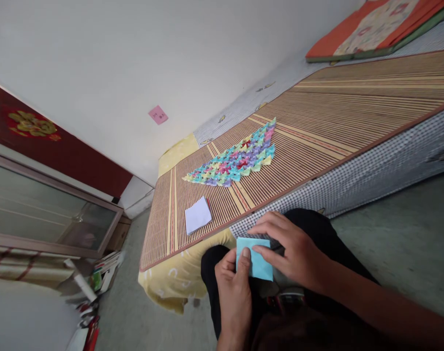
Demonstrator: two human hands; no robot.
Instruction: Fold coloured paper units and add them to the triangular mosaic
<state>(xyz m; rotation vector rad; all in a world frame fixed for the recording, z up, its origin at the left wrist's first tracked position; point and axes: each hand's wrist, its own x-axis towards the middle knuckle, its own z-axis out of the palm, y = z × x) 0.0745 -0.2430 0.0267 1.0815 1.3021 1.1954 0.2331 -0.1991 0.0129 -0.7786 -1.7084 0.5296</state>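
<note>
A light blue square of paper (pixel 256 261) lies on my lap, over my black trousers. My left hand (pixel 233 287) holds its left edge, thumb pressed on top of the sheet. My right hand (pixel 291 251) lies over its right side, fingers pinched and pressing along the top edge. On the striped bamboo mat (pixel 335 122) ahead sits a flat triangular patchwork of several folded coloured paper pieces (pixel 236 158). A small stack of white paper squares (pixel 197 214) lies on the mat nearer to me, apart from both hands.
The mat covers a bed with a checked sheet (pixel 372 170) and a yellow sheet corner (pixel 171 278). An orange patterned cushion (pixel 375 24) lies at the far end. A pink note (pixel 158 115) sticks to the white wall. A glass-doored cabinet (pixel 50 214) and floor clutter (pixel 90 287) stand left.
</note>
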